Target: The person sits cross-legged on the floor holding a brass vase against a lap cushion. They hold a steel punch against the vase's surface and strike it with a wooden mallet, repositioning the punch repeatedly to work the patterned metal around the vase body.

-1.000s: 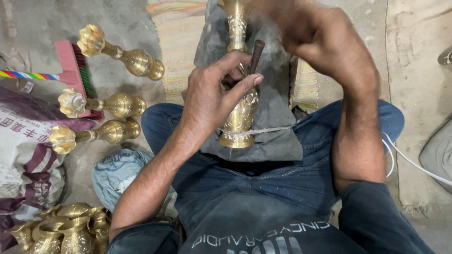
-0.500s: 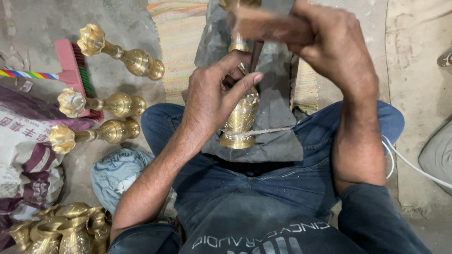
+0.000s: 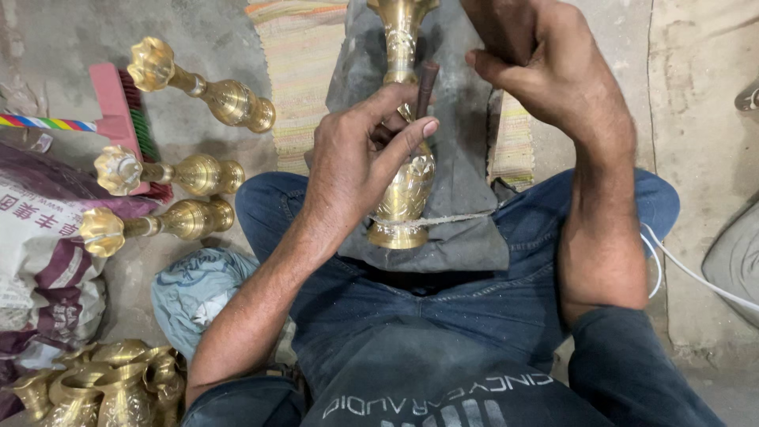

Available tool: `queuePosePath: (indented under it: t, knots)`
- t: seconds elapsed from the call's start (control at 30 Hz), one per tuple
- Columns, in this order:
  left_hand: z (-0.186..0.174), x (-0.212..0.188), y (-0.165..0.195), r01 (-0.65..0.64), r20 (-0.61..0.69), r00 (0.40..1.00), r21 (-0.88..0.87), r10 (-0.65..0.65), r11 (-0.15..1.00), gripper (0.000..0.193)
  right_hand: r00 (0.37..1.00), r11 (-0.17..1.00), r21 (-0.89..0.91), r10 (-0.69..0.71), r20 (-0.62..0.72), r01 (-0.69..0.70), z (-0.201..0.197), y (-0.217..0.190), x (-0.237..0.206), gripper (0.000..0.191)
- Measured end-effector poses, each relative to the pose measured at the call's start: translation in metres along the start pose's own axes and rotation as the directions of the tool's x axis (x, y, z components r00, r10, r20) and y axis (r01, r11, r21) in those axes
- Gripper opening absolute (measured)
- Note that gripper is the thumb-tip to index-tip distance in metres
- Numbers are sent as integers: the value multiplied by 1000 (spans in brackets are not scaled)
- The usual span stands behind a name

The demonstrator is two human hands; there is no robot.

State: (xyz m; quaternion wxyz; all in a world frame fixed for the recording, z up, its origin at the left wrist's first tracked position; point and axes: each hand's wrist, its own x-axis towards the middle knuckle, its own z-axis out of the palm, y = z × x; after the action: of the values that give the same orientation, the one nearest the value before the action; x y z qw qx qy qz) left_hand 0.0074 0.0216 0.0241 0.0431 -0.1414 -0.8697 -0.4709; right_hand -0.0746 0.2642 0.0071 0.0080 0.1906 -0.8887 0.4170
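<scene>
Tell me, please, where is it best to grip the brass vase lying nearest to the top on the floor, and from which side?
Probably the narrow neck of that brass vase, from above. It lies flat, and the flared mouth and bulb on either side would stop fingers sliding.

You sit in a floor-level metalwork workshop: three finished golden brass vases (image 3: pixel 178 172) lie on the bare grey concrete floor (image 3: pixel 198 39) at your left, more brass vessels (image 3: pixel 95 387) crowd its near-left corner, beside a printed sack (image 3: pixel 39 253) and a pink brush (image 3: pixel 118 111).
</scene>
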Motion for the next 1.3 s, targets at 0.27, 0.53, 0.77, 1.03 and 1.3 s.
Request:
queuePosePath:
  t: [0.27, 0.53, 0.77, 1.03, 1.3]
  knots:
    - [-3, 0, 2, 28, 13, 1000, 49, -28, 998, 26, 977, 965, -155, -214, 8, 213, -3, -4, 2, 30]
    - [-3, -1, 5, 9, -11, 1000, 55, -8, 998, 28, 976, 965, -152, -217, -14, 212, 0, -8, 1, 27]
    - [-3, 0, 5, 49, -19, 999, 40, -48, 998, 31, 985, 985, -22, -170, -38, 169, -2, -2, -1, 36]
    - [1, -2, 1, 50, -10, 999, 23, -50, 998, 29, 986, 981, -105, -165, -17, 162, 1, 3, -1, 34]
    - [0, -2, 3, 63, -32, 998, 22, -63, 998, 26, 942, 901, -286, -336, 11, 325, -7, -5, -1, 27]
